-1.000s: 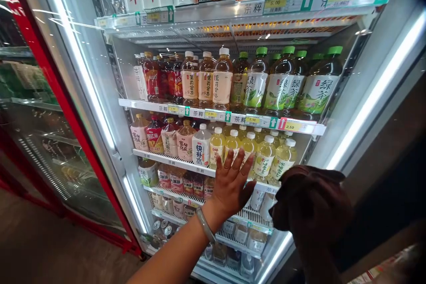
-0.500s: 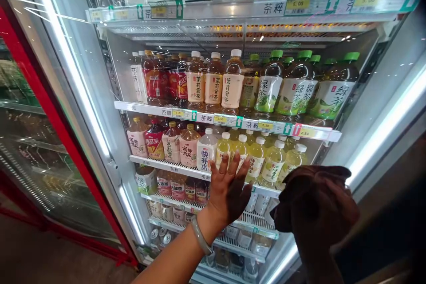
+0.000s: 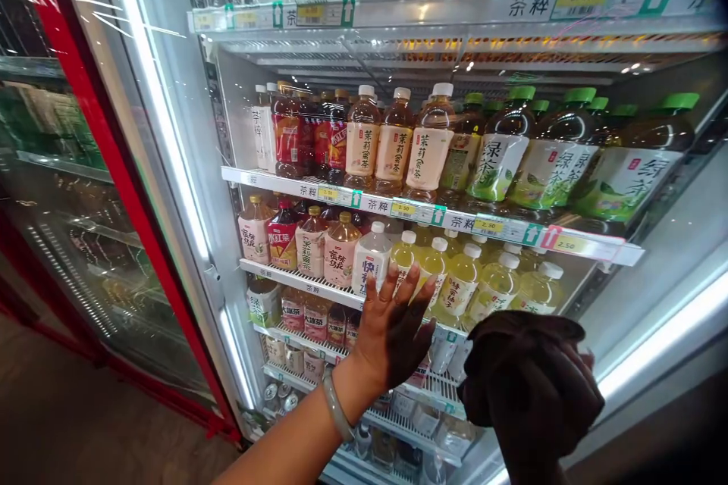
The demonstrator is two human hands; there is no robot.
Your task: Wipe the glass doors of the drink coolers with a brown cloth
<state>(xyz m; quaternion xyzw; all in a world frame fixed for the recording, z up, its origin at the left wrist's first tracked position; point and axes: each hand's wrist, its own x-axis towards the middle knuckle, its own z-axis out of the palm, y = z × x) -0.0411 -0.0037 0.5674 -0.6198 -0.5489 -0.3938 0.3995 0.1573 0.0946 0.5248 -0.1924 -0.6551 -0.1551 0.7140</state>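
Note:
My left hand, with a pale bangle on its wrist, is raised flat with fingers spread before the glass front of a drinks cooler. Behind its fingertips stand a white-labelled bottle and yellow drink bottles. To its right, in deep shadow, my right hand is closed around a dark, crumpled cloth, which is also up at the glass. The shadow hides most of the right fingers.
Green-capped tea bottles and white-capped tea bottles fill the shelf above. A shelf edge with price tags runs across. On the left is a red door frame; bright light strips line the cooler's sides.
The view has turned a little left, so the shelves sit farther right in the picture. The right hand and cloth appear slightly lower and farther left. My left hand stays spread.

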